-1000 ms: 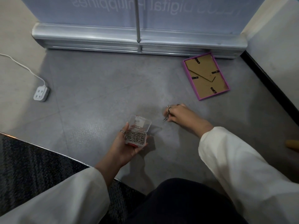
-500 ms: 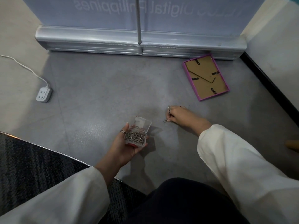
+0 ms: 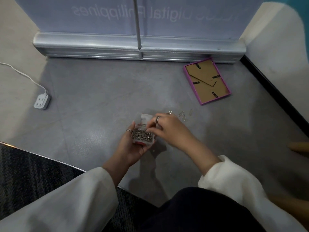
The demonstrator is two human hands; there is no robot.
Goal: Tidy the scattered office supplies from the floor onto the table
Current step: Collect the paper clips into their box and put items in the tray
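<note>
Hands: two, left (image 3: 132, 144) and right (image 3: 170, 129). Rings: two, one per hand. Clip box (image 3: 143, 136): one, lid open, heap of clips inside (too tangled to count). Loose clips (image 3: 183, 114) on floor: about four, small and blurred. Frame (image 3: 207, 81): one, face down. Socket block (image 3: 41, 102): one. Banner base (image 3: 138, 47): one.

Showing greys, creams and one purple accent.
Lying on a grey floor (image 3: 100, 91): silver paper clips (image 3: 143, 136) in a clear, red-based box (image 3: 144, 143), a purple-rimmed frame (image 3: 207, 81) with brown backing, a white power strip (image 3: 42, 102); wearing cream sleeves (image 3: 234, 186) beside dark patterned carpet (image 3: 25, 173).
</note>
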